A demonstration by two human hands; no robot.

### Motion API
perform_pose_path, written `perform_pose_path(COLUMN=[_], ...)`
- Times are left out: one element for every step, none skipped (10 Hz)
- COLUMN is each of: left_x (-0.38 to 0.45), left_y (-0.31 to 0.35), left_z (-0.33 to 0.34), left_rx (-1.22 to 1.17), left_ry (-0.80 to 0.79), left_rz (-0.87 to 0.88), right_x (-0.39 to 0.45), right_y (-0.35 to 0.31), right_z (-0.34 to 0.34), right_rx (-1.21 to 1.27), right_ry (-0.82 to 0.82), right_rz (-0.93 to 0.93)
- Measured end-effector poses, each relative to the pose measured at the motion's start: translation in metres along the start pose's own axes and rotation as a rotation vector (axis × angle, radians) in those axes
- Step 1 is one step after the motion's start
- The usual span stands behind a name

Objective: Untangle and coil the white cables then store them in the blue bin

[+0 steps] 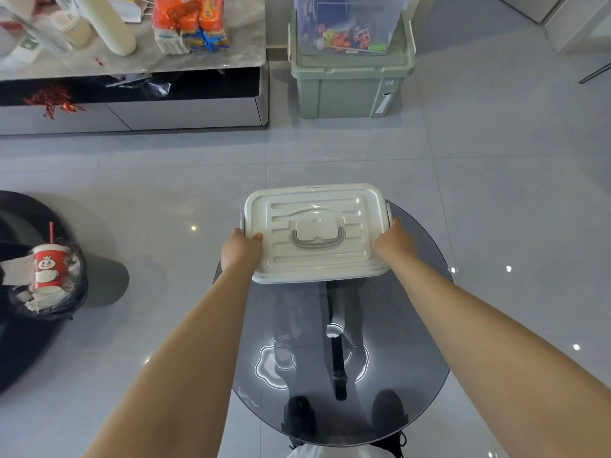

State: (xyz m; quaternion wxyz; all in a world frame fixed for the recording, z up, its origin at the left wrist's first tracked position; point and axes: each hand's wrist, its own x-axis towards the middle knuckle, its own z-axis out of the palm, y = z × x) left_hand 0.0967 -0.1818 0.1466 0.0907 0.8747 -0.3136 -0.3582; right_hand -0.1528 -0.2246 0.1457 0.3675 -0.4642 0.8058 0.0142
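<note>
A bin with a white lid (317, 233) and a grey handle sits at the far edge of a round dark glass table (413, 358). The lid covers it, so its body and contents are hidden. My left hand (239, 247) grips the lid's left edge with the thumb on top. My right hand (395, 239) holds the right edge, its fingers curled down over the side. No white cables are visible.
A green storage box (350, 87) with a clear toy-filled box (350, 28) on it stands ahead on the tiled floor. A low cabinet (132, 104) with snack packets is at the far left. A trash bin (46, 282) holding a red cup is left.
</note>
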Motion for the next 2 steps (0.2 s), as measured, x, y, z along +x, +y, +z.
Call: perform_pose_path(left_x=[-0.025, -0.058], left_y=[0.017, 0.048], left_z=[-0.006, -0.024], left_rx=[0.058, 0.103], left_ry=[0.010, 0.033], left_rz=[0.084, 0.259], right_x=[-0.017, -0.043], right_y=[-0.010, -0.026], right_z=[-0.012, -0.038], right_rx=[0.066, 0.155], right_ry=[0.001, 0.037], right_rz=[-0.126, -0.257])
